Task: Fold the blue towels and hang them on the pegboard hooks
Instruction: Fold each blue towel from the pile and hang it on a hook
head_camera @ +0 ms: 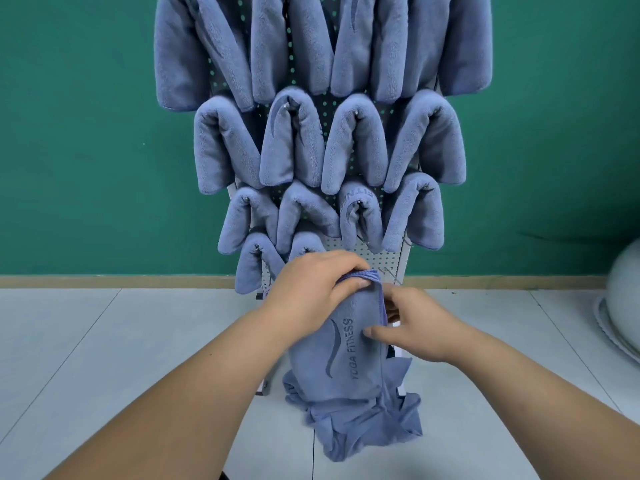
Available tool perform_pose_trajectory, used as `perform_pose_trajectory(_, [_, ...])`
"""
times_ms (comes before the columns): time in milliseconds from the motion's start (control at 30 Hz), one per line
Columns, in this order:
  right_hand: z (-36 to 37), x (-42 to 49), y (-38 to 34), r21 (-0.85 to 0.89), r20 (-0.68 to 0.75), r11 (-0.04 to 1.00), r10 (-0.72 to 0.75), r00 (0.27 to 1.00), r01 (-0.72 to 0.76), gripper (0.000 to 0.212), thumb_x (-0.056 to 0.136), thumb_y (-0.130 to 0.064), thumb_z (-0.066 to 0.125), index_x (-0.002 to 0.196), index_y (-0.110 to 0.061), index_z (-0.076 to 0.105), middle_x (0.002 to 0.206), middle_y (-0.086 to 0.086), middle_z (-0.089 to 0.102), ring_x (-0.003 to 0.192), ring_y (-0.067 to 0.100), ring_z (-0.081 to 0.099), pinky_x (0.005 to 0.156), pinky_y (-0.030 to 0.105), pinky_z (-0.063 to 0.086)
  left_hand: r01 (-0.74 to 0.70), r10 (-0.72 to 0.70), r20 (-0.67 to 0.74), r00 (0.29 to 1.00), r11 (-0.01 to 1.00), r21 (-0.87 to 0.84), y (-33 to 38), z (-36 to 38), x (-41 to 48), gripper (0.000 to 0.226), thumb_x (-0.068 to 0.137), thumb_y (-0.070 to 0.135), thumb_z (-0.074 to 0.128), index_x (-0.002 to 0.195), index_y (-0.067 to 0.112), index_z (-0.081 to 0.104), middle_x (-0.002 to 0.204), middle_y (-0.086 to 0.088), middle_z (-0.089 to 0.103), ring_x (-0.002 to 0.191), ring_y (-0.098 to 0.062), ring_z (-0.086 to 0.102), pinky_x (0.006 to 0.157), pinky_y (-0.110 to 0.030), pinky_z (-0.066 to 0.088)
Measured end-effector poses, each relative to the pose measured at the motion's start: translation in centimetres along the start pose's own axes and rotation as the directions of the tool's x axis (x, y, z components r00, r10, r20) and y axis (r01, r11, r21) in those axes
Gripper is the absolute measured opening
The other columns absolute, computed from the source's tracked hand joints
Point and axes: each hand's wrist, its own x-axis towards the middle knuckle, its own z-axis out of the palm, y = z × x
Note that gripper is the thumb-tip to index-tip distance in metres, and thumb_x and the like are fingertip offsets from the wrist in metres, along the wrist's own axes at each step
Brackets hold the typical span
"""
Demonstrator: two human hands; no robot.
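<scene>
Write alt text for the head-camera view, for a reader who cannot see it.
Two bare hands hold a folded blue microfibre towel printed YOGA FITNESS before a white pegboard: the left hand grips its top fold, the right hand pinches its side edge. Rows of folded blue towels already hang on it, against a green wall.
</scene>
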Motion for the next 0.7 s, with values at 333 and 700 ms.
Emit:
perform_pose_trajectory(333, [-2.8, -0.4, 3.9, -0.436, 0.067, 0.877, 0.256, 0.964, -0.202, 0.029, 0.080, -0.040, 0.086, 0.072, -0.028, 0.061, 0.070, -0.010, 0.064, 0.068, 0.014, 0.058, 0.055, 0.023, 0.040, 0.247, -0.361, -0.290, 0.886, 0.898, -0.363, -4.0, -3.3, -0.4, 0.009, 0.097, 0.020, 0.075, 0.106, 0.024, 0.077, 0.096, 0.019, 0.075, 0.086, -0.004, 0.068, 0.084, -0.018, 0.051])
perform_pose_trajectory(700, [-8.2, -2.3, 4.9, 0.309, -0.112, 0.926, 0.262, 0.958, -0.217, 0.047, 0.086, -0.047, 0.084, 0.091, -0.006, 0.063, 0.082, 0.011, 0.068, 0.078, 0.016, 0.052, 0.077, 0.041, 0.042, 0.556, -0.695, -0.133, 0.707, 0.662, -0.503, -7.1, -3.7, -1.4, 0.016, 0.104, 0.042, 0.060, 0.101, 0.027, 0.065, 0.067, 0.004, 0.065, 0.062, -0.016, 0.056, 0.068, -0.048, 0.059])
